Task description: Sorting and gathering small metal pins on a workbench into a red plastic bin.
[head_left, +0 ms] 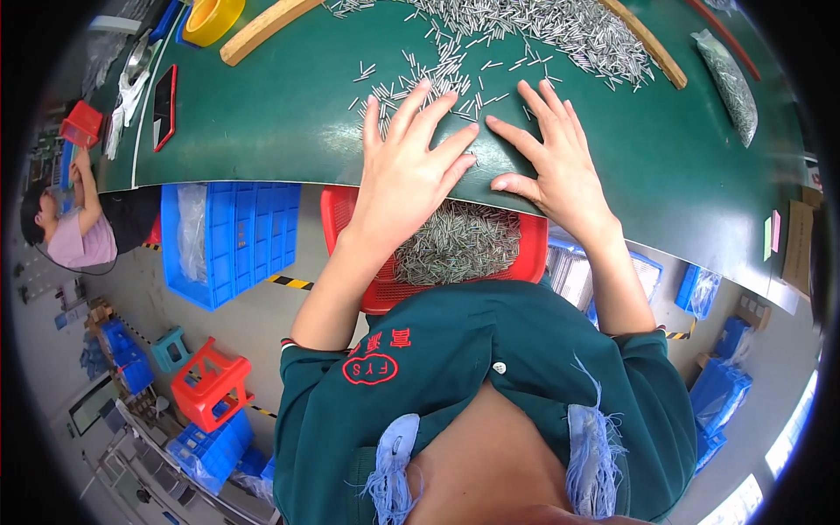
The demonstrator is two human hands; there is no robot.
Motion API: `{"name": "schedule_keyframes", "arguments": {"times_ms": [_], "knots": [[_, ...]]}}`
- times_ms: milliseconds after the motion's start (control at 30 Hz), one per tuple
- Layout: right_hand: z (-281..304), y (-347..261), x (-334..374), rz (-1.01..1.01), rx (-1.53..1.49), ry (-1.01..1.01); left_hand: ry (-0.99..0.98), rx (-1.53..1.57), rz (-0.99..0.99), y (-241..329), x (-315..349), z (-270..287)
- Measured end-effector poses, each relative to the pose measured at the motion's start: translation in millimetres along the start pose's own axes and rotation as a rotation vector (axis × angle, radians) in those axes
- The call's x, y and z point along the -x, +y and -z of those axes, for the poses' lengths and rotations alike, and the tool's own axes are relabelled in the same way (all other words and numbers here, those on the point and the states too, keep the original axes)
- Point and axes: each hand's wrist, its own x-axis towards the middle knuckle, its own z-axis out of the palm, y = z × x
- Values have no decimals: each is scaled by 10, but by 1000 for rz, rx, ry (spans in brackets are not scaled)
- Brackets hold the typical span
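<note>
Both hands are over the near part of a green tabletop, palms down. My left hand has its fingers spread, the tips touching or just above a thin scatter of small silver metal pins. Beside it, my right hand is also open, fingers apart, near a few stray pins. Nothing shows gripped in either hand, though the undersides are hidden. Farther back lies a dense heap of the same pins. Below the table's front edge, a red plastic basket holds many pins, partly covered by my left forearm.
Two wooden bars flank the heap. A red-edged phone and a yellow ring lie left; a clear bag of pins lies right. Blue crates and a red stool stand left, where another person works.
</note>
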Motion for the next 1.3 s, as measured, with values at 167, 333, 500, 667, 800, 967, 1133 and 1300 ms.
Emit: {"name": "schedule_keyframes", "arguments": {"times_ms": [167,333,500,667,800,967,1133,1300], "knots": [[-12,27,24,-44,-42,28,-40,-22,-9,34,-86,-71],[-24,37,34,-61,-74,52,-57,-77,-27,32,-137,-125],[0,69,32,-99,-213,89,-53,-75,-32,42,-183,-109],[17,144,70,-161,-448,198,42,5,-67,7,-180,39],[52,163,87,-209,-479,282,285,-36,87,-267,-17,306],[168,242,238,-255,-229,174,391,-329,328,-839,460,836],[352,215,504,-256,47,-115,351,-767,674,-1676,1617,1387],[313,-9,656,-131,169,-204,-28,-803,1070,-1635,2062,1453]]}}
